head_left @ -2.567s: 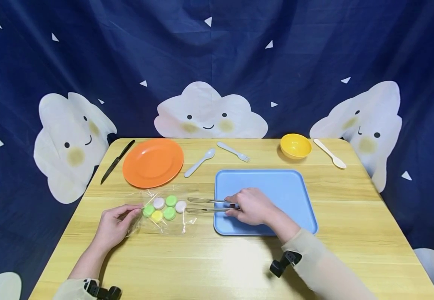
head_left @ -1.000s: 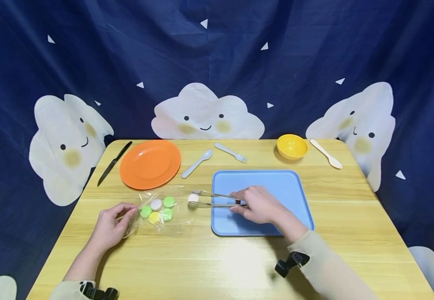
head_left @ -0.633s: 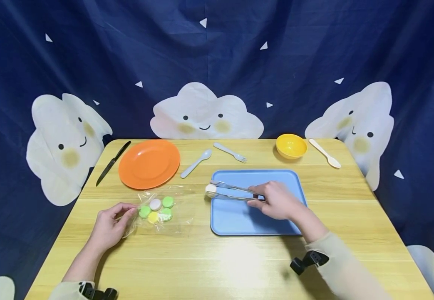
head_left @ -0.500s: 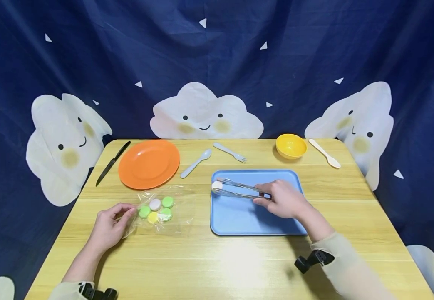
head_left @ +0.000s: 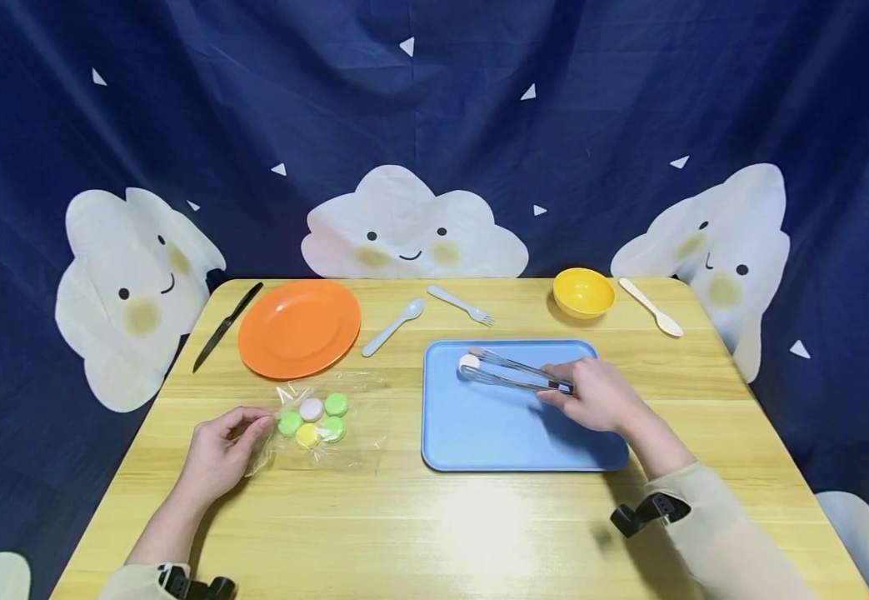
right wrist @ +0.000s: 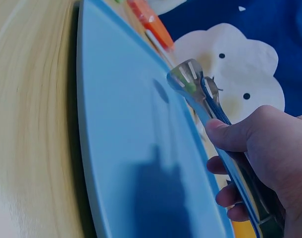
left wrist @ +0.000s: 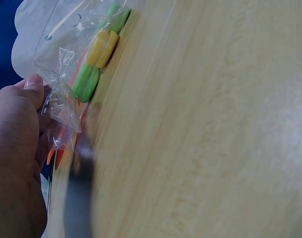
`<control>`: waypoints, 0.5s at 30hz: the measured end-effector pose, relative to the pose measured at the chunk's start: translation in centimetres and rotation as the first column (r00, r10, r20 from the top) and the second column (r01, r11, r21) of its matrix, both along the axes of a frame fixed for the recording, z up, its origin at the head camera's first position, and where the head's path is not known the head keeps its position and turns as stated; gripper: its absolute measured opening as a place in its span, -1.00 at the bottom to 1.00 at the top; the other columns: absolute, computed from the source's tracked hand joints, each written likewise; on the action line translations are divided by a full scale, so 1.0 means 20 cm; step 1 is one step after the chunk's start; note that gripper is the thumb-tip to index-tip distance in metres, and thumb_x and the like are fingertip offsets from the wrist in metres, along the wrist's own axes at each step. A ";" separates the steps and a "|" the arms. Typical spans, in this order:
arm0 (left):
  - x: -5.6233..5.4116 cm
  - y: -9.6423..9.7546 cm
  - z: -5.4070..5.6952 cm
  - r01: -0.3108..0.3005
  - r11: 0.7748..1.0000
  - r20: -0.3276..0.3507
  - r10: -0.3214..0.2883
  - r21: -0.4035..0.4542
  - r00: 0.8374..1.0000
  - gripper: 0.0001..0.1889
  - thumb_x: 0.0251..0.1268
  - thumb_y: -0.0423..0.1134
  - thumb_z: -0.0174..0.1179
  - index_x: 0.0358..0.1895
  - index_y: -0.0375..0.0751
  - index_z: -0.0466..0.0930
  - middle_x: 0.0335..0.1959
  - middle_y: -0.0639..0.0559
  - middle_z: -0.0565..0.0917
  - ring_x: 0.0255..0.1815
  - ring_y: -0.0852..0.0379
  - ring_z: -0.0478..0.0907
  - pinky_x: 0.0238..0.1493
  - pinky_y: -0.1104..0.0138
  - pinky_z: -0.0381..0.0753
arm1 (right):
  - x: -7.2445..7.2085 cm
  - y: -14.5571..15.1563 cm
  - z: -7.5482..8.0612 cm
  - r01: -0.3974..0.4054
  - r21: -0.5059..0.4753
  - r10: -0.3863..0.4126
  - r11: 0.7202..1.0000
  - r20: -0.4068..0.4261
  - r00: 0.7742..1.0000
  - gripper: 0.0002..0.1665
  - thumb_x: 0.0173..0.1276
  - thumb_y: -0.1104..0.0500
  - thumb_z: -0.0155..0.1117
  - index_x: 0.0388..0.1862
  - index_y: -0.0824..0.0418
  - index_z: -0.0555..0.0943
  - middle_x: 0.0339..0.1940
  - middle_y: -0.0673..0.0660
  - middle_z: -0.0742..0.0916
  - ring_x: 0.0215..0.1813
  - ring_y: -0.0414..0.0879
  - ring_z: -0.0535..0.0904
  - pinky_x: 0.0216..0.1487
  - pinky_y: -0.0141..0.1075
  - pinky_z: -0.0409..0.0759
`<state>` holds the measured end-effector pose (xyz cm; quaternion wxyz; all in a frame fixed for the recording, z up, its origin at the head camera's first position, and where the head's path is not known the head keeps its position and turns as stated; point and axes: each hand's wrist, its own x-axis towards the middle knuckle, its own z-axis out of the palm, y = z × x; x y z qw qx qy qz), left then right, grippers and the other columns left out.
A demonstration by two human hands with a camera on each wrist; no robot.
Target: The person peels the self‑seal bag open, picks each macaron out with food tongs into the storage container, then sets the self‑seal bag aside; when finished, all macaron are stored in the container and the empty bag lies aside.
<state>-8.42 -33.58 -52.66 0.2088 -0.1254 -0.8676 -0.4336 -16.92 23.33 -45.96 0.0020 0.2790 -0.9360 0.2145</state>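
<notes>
My left hand pinches the left end of a clear plastic bag lying on the table. Inside the bag are several macarons: green, pale lilac and yellow. In the left wrist view, thumb and fingers hold the crinkled plastic edge. My right hand grips metal tongs, whose tips hold a whitish macaron over the upper left part of the blue tray. The right wrist view shows the tongs' slotted tips raised above the tray, with their shadow cast on it.
An orange plate and a black knife lie at the back left. Behind the tray are a pale blue spoon and fork. A yellow bowl and a cream spoon occupy the back right.
The tongs took a whitish macaron from the bag's right end. My right hand carried it rightward and back, over the tray. The left hand keeps its hold on the bag.
</notes>
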 end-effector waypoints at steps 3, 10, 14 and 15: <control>0.00 0.00 -0.01 0.004 1.000 -0.009 -0.004 0.014 1.000 -0.72 0.20 -0.71 0.39 -0.20 -0.26 0.82 -0.29 -0.16 0.82 -0.29 0.35 0.72 -0.28 0.66 0.59 | -0.01 0.01 -0.02 0.015 0.016 -0.015 1.000 0.000 1.000 -0.52 0.41 0.00 0.51 0.16 0.29 0.77 -0.25 0.11 0.83 -0.57 -0.25 0.38 -0.52 -0.25 0.39; 0.01 0.01 0.00 0.010 0.999 -0.028 -0.009 0.035 1.000 -0.73 0.19 -0.71 0.40 -0.20 -0.29 0.83 -0.28 -0.18 0.83 -0.29 0.31 0.74 -0.27 0.63 0.63 | -0.02 0.01 -0.05 0.026 0.029 -0.027 0.999 0.018 0.999 -0.50 0.42 -0.01 0.50 0.18 0.30 0.76 -0.57 -0.06 0.64 -0.60 -0.23 0.33 -0.59 -0.25 0.27; 0.01 0.01 -0.01 0.004 0.999 -0.028 -0.003 0.042 1.000 -0.74 0.20 -0.70 0.40 -0.20 -0.29 0.83 -0.28 -0.17 0.83 -0.31 0.27 0.75 -0.29 0.63 0.63 | -0.02 0.01 -0.04 0.026 0.029 -0.027 0.999 0.024 0.999 -0.46 0.41 -0.02 0.51 0.20 0.31 0.73 -0.64 -0.11 0.44 -0.56 -0.20 0.32 -0.57 -0.25 0.23; 0.01 0.01 -0.01 0.002 0.999 -0.027 0.000 0.044 1.000 -0.74 0.19 -0.71 0.40 -0.20 -0.29 0.83 -0.28 -0.17 0.83 -0.31 0.26 0.75 -0.29 0.63 0.63 | -0.02 0.00 -0.04 0.021 0.028 -0.022 0.999 0.019 1.000 -0.48 0.41 -0.03 0.51 0.18 0.29 0.74 -0.62 -0.12 0.46 -0.55 -0.20 0.35 -0.55 -0.25 0.27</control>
